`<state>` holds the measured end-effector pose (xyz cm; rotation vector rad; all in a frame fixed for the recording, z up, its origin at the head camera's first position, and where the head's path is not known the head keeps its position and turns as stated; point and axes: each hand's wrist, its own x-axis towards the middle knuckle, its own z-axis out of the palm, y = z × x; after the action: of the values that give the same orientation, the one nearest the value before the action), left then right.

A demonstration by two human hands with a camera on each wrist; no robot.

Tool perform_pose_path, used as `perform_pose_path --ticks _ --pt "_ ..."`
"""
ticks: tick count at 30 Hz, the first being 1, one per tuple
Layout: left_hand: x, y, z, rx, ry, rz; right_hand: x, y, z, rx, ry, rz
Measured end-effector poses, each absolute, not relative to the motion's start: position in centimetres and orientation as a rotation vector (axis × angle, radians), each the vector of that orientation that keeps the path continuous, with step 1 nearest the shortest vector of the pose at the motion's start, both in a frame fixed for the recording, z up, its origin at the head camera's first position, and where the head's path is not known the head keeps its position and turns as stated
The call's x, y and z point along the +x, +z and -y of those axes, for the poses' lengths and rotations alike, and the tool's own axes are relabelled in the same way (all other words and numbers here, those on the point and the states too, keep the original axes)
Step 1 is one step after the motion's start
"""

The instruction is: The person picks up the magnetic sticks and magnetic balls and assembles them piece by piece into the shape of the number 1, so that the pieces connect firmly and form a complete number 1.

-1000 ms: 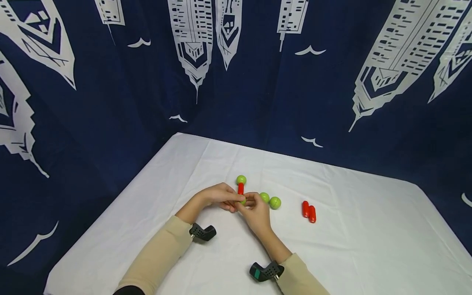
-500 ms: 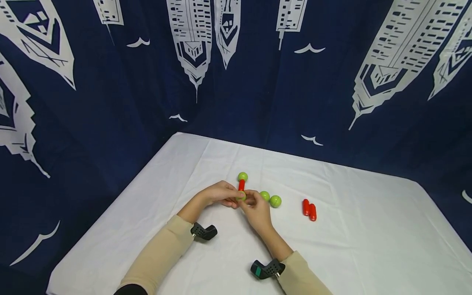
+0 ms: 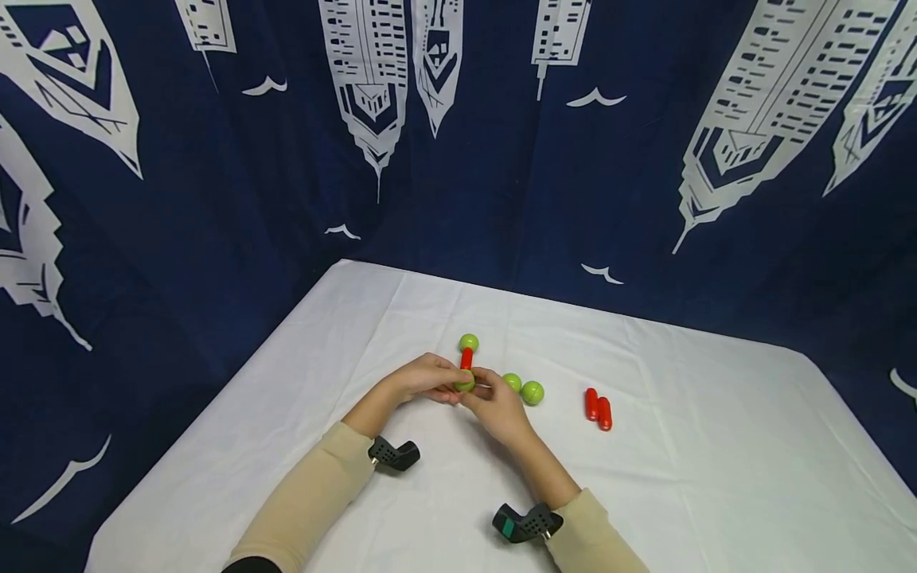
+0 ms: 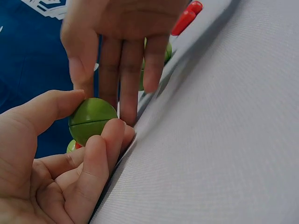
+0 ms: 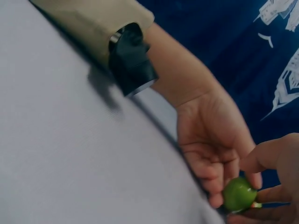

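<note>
My left hand (image 3: 424,376) pinches a green ball (image 4: 92,120) between thumb and fingers, just above the white table. A seam line runs round that ball. From it a red rod (image 3: 466,360) points away from me, with a second green ball (image 3: 469,342) on its far end. My right hand (image 3: 504,412) is at the right side of the near ball. Its fingers hang fairly straight behind the ball in the left wrist view, with no clear grip on it. Whether a right fingertip touches the ball is hard to tell.
Two loose green balls (image 3: 532,392) lie on the white tablecloth (image 3: 688,446), just right of my right hand. Farther right, two red rods (image 3: 605,414) lie side by side. A dark blue curtain (image 3: 487,215) with a white city print hangs behind the table.
The balls and rod have shifted slightly away from me in my left hand. My right fingers, closer round the near ball before, now look looser. The loose balls and rods stay in place.
</note>
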<state>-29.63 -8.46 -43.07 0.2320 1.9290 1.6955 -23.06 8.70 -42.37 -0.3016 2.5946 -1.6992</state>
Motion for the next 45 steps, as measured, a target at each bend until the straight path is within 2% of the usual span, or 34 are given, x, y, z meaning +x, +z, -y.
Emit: perform_pose_path --ticks 17,36,45 --pt "-29.6 -43.3 8.4 0.205 1.689 -1.964 -23.8 -37.2 -13.7 -0.203 -1.674 -2.516" --pt "-29.6 -43.4 8.6 0.242 1.689 -1.951 -24.6 -36.1 -19.8 -0.066 -1.563 -2.669" --pt "-29.4 -43.1 8.5 0.242 1.68 -1.967 -24.6 -36.3 -23.0 0.177 -1.448 -2.76"
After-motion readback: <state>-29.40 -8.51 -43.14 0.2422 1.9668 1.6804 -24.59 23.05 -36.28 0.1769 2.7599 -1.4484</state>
